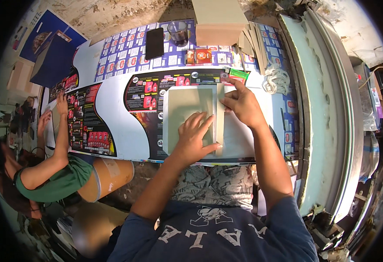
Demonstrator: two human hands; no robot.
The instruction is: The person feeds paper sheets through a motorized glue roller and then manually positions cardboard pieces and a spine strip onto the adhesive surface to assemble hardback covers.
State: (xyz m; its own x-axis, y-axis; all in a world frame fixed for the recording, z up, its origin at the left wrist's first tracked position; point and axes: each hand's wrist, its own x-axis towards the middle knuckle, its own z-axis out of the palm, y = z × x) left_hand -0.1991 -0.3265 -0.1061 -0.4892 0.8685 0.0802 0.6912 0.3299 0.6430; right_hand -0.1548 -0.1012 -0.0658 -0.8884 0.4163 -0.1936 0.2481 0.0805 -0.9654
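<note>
While the splayed left hand [191, 140] overlies grey board [187, 102], the half-open right hand [244, 107] touches a strip [220, 126].

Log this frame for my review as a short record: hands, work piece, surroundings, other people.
Left hand: spread over the grey board, thumb at the strip's lower part
Right hand: at the upper part of the narrow strip; grip unclear
Work piece: strip lies lengthwise along the board's right side
Behind: black phone, dark glass, cardboard box
Right: bundled white cord
Other person: green sleeve, at left
</note>
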